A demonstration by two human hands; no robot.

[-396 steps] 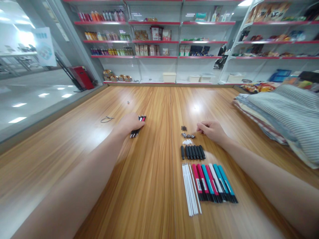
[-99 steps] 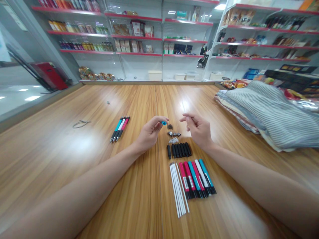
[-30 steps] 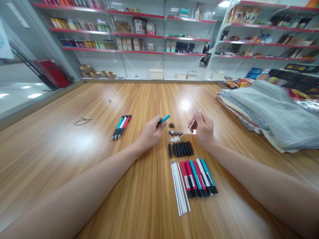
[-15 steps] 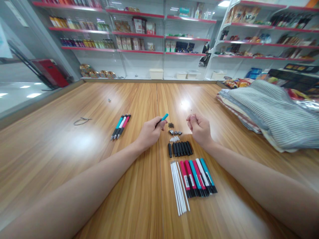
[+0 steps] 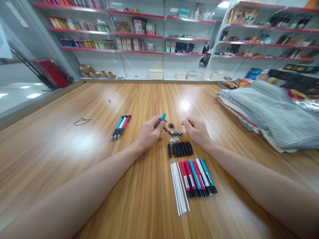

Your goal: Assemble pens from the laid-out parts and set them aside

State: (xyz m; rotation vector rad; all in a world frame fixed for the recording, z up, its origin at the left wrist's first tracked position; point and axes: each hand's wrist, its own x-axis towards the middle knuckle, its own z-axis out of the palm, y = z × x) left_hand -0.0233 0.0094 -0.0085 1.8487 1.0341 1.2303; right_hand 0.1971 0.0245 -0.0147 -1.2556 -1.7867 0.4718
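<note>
My left hand [image 5: 150,132] is closed around a teal pen barrel [image 5: 163,117], its end sticking up past the thumb. Across from it, my right hand [image 5: 196,130] pinches a thin pointed piece [image 5: 183,117] that resembles a refill tip; the rest is hidden in the fingers. Between and below the hands lie small springs [image 5: 170,125], silver pen tips [image 5: 175,132], white plastic pieces [image 5: 174,139] and a row of black grips [image 5: 182,149]. Nearer me are white refills [image 5: 177,189] and several pink, teal and white pen barrels [image 5: 195,177].
Three assembled pens [image 5: 120,127] lie left of my left hand. Farther left is a grey looped cord [image 5: 82,121], and a small metallic bit [image 5: 109,100] beyond. Folded striped cloths [image 5: 271,113] fill the right side. Stocked shelves [image 5: 139,35] stand past the wooden table [image 5: 139,205].
My right hand has moved left, closer to the left hand, and the thin piece in it now tilts leftward. The teal barrel in my left hand has turned more upright.
</note>
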